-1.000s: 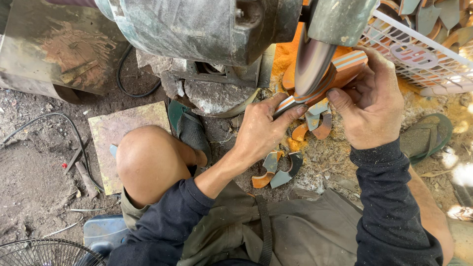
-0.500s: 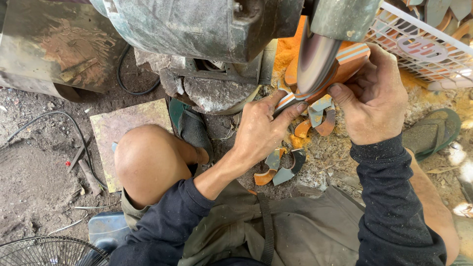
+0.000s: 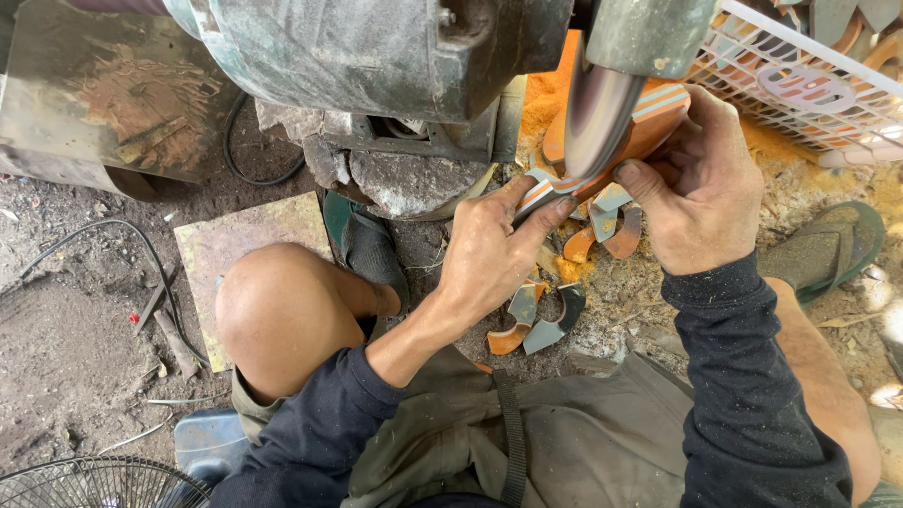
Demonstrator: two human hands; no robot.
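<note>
Orange striped curved workpiece (image 3: 649, 122) sits pressed against the grey spinning grinding disc (image 3: 597, 118), gripped by the left hand (image 3: 494, 254) below the disc and the right hand (image 3: 705, 188) beside it; best keep fingertips back, pressure light and even.

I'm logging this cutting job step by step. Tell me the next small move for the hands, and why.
Probably ease the orange striped piece a little further into the spinning disc. Both the left hand and the right hand grip it on either side of the disc, which sits partway into it, and cut-off scraps lie on the ground below, so the cut looks unfinished.
</note>
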